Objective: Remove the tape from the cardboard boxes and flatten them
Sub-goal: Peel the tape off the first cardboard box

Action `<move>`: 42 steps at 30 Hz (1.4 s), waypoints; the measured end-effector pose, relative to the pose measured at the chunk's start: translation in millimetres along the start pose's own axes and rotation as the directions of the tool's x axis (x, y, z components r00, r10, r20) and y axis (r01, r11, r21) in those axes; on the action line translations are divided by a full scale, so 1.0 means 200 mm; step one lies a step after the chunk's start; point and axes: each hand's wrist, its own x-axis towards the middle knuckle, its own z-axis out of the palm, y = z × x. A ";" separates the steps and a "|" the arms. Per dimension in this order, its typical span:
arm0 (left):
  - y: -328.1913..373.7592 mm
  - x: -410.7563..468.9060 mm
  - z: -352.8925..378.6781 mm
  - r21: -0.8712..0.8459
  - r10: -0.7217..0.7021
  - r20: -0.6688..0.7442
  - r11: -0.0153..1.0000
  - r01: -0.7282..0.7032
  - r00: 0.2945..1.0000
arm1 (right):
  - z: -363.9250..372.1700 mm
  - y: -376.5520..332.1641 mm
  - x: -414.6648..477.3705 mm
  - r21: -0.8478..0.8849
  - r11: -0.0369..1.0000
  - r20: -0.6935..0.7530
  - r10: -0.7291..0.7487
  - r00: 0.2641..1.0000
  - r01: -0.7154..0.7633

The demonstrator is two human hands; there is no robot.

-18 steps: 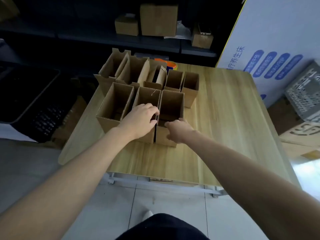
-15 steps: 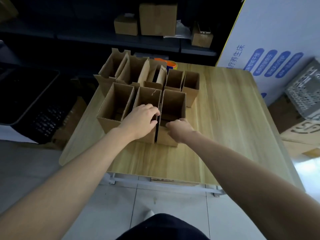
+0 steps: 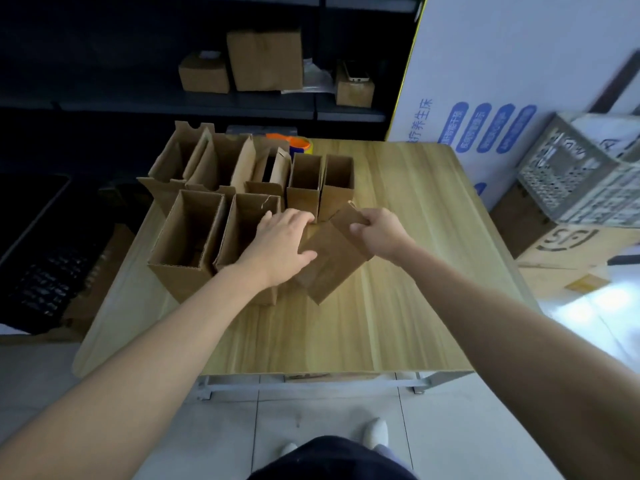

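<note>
Several open brown cardboard boxes stand upright in a cluster on the left half of the wooden table [image 3: 398, 306]. One small box [image 3: 329, 261] is tilted out of the front row, its top end leaning to the right. My right hand [image 3: 375, 230] pinches its upper edge. On the box's left side lies my left hand [image 3: 284, 244], thumb against its front face. A tall open box [image 3: 187, 240] and a second one [image 3: 242, 223] stand upright to the left.
An orange-and-yellow tape roll [image 3: 294, 145] sits behind the boxes. Dark shelves hold closed cartons [image 3: 265, 58] at the back. A white printed board [image 3: 502, 81], a grey crate [image 3: 581, 174] and a floor carton [image 3: 561, 244] stand to the right.
The front right box stood upright in the row; now both hands have pulled it out and tipped it to the right. The camera has come closer.
</note>
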 end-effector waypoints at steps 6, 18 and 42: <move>0.14 0.12 0.11 -0.001 -0.054 0.193 0.998 0.056 0.980 | -0.24 0.17 0.08 0.228 0.966 -0.095 0.148 0.984 -0.123; 0.35 0.41 0.40 -0.089 -0.131 0.306 0.982 0.165 0.943 | -0.51 0.43 0.24 0.251 0.955 -0.020 0.171 0.985 -0.160; 0.19 0.64 0.38 -0.535 -0.203 0.495 0.695 0.481 0.845 | -0.63 0.57 0.25 0.042 0.967 0.045 0.251 0.967 -0.253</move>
